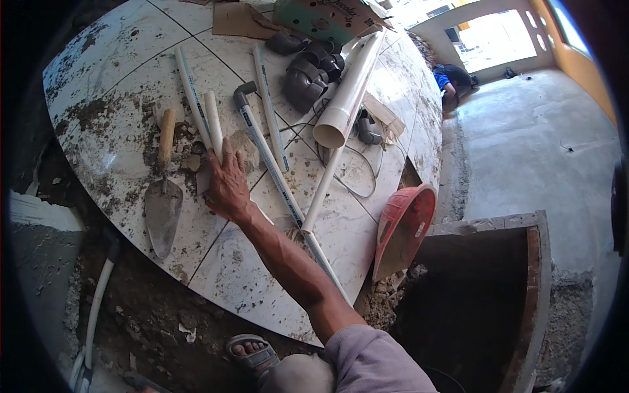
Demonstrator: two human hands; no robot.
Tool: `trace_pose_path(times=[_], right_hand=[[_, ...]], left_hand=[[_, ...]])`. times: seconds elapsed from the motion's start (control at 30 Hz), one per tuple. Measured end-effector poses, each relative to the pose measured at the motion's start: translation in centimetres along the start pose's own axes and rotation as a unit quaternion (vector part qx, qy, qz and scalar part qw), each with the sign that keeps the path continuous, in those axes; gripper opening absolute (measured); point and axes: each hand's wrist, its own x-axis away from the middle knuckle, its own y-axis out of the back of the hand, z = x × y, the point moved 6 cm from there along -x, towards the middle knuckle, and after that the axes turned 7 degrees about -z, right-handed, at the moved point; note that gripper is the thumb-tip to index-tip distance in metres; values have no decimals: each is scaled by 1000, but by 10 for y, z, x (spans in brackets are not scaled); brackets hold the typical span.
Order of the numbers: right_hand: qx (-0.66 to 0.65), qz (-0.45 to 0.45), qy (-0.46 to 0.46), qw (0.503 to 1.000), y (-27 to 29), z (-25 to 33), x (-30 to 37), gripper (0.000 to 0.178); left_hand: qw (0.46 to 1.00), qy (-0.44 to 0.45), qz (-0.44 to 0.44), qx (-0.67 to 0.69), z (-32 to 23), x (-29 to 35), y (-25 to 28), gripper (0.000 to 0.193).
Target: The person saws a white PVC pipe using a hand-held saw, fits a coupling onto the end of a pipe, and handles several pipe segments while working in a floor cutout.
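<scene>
My right hand [227, 183] reaches in over the tiled top, fingers curled over a plain white pipe [213, 118]; the hand hides where they meet. Right beside it lies a pale printed pipe [190, 92]. To the hand's left rests a trowel [164, 213] with a wooden handle. On its right, a printed pipe [265, 152] ends in a dark grey elbow fitting [244, 93], and another printed pipe [270, 108] lies farther along. My left hand is out of view.
Dark grey elbow fittings [304, 82] are heaped near a green carton [321, 23]. A wide white pipe [347, 98] lies beside them. A red scoop-shaped container [403, 226] stands by a deep concrete-edged pit [544, 262]. Another person [449, 82] crouches at the far right.
</scene>
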Motion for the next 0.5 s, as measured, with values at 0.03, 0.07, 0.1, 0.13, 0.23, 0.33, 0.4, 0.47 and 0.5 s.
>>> trace_pose_path(times=[0.03,0.07,0.1,0.13,0.23,0.33,0.4,0.47,0.5], right_hand=[[-2,1,0,1000,2,3,0,66],[-10,4,-4,1000,4,8,-1,64],[-19,8,-7,1000,4,11,-1,63],[-18,8,-7,1000,3,9,-1,63],[9,-3,6,1000,1,6,1,62],[4,4,-10,1000,1,6,-1,64],[2,17,-17,1000,3,10,-1,67],[7,33,-18,999,5,10,-1,66],[14,49,-21,998,4,10,-1,66]], left_hand=[[1000,5,8,-14,6,2,-1,21],[999,10,15,-28,12,4,-3,21],[999,13,14,-29,21,9,-4,21],[1000,-8,10,-20,22,10,-5,23],[999,-7,19,-31,14,8,-6,28],[997,28,44,-50,8,6,-3,30],[997,39,55,-45,12,6,-3,30],[997,15,59,-45,13,6,-6,26],[997,16,57,-46,13,7,-8,26]])
